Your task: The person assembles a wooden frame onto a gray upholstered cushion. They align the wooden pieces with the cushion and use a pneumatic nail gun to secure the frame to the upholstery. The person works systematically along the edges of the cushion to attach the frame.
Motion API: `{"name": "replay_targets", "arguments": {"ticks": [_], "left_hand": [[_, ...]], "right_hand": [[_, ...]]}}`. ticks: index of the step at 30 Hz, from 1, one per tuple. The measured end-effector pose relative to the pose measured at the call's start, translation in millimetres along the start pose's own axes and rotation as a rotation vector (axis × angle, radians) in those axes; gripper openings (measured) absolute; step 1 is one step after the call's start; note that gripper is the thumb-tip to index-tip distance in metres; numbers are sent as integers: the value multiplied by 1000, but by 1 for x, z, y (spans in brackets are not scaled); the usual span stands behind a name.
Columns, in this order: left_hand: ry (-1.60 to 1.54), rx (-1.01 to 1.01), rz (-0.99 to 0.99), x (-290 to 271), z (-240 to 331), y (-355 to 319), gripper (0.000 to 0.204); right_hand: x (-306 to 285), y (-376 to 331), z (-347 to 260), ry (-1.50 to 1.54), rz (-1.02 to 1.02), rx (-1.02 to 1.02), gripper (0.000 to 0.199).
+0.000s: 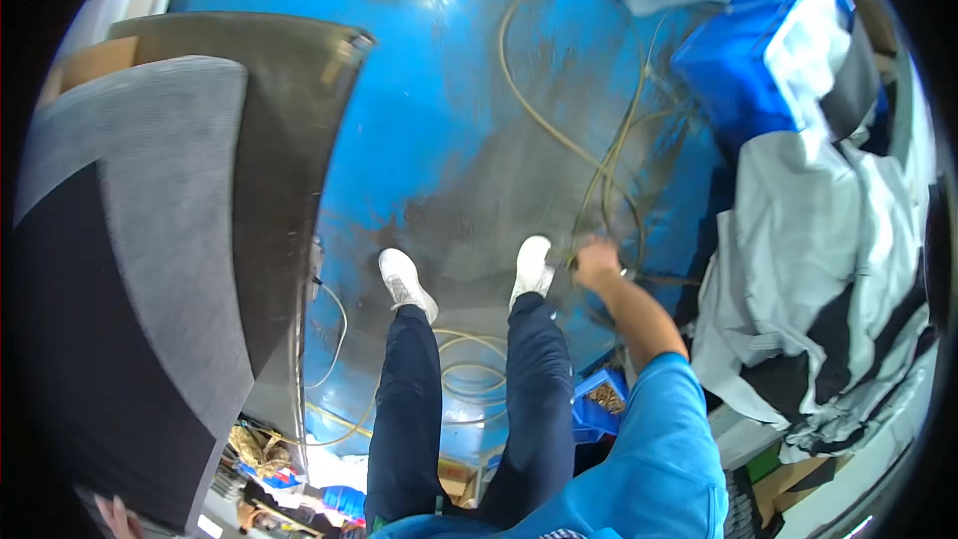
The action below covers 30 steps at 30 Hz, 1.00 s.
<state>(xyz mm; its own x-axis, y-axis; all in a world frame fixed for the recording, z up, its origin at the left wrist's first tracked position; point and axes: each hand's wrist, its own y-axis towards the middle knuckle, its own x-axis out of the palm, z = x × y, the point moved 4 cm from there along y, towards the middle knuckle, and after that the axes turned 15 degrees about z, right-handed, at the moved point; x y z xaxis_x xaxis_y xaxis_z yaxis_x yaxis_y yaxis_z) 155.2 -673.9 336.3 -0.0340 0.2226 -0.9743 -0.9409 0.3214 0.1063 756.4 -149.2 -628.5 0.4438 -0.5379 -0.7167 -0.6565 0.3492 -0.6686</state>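
My right hand (pixel 599 262) is low over the floor, just right of my right shoe (pixel 533 265). Its fingers are closed, and motion blur hides what is in them; something small and dark shows at its left side. Beside that hand runs a loop of yellowish hose (pixel 547 125). At the lower left rim, part of my left hand (pixel 118 517) shows with its fingers stretched out. Those fingers are at the near edge of a large black sheet (pixel 90 329), which lies with a grey felt-like sheet (pixel 180 160) on a dark tabletop (pixel 284 130).
At the upper right stands a blue crate (pixel 733 70) with white material in it. Grey-white fabric (pixel 788 269) is heaped below it. More hose (pixel 469 339) coils behind my feet, near a small blue bin (pixel 599 399) of small brownish pieces. A white cable (pixel 342 324) hangs beside the table.
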Motion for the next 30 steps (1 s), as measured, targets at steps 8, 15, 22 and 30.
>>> {"name": "replay_targets", "arguments": {"ticks": [8, 15, 22, 30], "left_hand": [[-244, -195, -109, 223, 163, -49, 39], [-485, 247, 63, 239, 179, -61, 53], [-522, 277, 208, 240, 189, -69, 46], [-554, 259, 225, 249, 177, -63, 43]], "right_hand": [[-345, -206, -172, 487, 17, -73, 73], [-619, -349, -336, 1206, 165, -360, 40], [-720, -345, -498, 842, 337, -268, 21], [-718, -341, -562, 705, 289, 13, 31]]}}
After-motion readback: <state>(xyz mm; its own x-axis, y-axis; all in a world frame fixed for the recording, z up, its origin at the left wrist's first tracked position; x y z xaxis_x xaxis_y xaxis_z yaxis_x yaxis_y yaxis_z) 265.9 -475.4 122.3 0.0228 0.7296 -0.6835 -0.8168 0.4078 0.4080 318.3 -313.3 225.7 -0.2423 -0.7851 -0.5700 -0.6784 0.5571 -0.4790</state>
